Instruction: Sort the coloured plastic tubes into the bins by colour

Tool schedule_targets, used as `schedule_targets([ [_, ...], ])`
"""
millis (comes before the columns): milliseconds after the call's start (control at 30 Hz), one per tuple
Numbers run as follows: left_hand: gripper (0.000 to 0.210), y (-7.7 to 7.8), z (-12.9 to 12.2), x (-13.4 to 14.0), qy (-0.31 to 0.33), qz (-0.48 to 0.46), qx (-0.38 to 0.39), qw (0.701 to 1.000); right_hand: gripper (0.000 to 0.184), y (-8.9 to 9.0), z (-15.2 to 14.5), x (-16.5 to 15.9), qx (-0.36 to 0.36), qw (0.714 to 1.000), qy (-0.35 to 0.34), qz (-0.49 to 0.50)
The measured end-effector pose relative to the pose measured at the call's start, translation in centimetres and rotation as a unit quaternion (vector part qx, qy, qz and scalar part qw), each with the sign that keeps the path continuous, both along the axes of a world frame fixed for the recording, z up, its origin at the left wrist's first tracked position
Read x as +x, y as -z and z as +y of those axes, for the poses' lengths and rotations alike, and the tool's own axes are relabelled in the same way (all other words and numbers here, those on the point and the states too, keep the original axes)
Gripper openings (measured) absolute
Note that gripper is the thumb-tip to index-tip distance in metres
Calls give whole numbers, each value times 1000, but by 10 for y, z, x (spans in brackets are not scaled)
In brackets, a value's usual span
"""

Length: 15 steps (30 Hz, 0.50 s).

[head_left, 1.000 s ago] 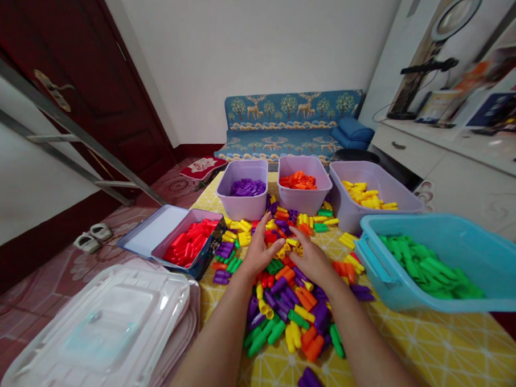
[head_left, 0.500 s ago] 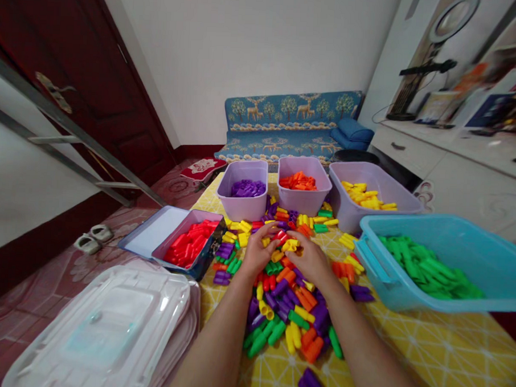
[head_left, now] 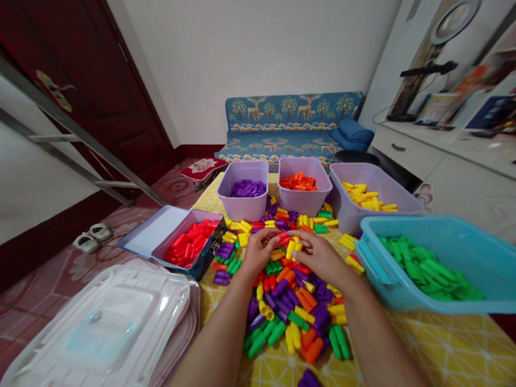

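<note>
The left hand [head_left: 259, 253] pinches a red piece [head_left: 284, 239] and the right hand [head_left: 321, 257] grips yellow pieces [head_left: 290, 250], seemingly so none roll loose.

Illumination was moderate and diffuse; the light source lay outside the frame. The plain white wall [head_left: 247, 50] rendered grey, and the dark red panelled door [head_left: 105, 73] lost detail in shadow. Specular glare marked the stacked translucent white plastic lids [head_left: 107, 324]. Wide-angle distortion stretched the rectangular light-blue plastic tub [head_left: 473, 243] toward the right edge. The small multicoloured items [head_left: 490, 112] above were blurred.
</note>
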State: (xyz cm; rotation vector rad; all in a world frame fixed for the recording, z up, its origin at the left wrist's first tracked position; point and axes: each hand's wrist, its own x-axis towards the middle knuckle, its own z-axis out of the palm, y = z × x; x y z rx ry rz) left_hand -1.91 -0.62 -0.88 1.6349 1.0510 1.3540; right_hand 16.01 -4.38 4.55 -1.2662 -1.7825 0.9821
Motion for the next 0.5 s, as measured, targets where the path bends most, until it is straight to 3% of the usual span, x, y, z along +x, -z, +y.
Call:
schedule_targets([
  [67,22,2,1,-2,-7,22,16,1000,43,-6,-1,6,-48,998,13,45],
  [133,23,2,1,-3,-13,49,30,998,35,-14,0,10,-37,982,87,163],
  [233,23,-1,-1,-3,-13,71,36,997,35,-28,2,14,88,896,186,392],
  [300,21,-4,-4,-2,-10,71,31,997,38,-32,4,15,135,851,203,465],
  [367,19,-6,-6,-1,-10,66,25,997,44,-28,5,15,98,861,216,449],
  [433,25,-8,-7,-1,-21,69,21,997,49,-18,8,13,32,902,224,368],
  [500,31,-9,-6,-4,-75,82,33,993,49,-5,12,12,2,940,220,261],
])
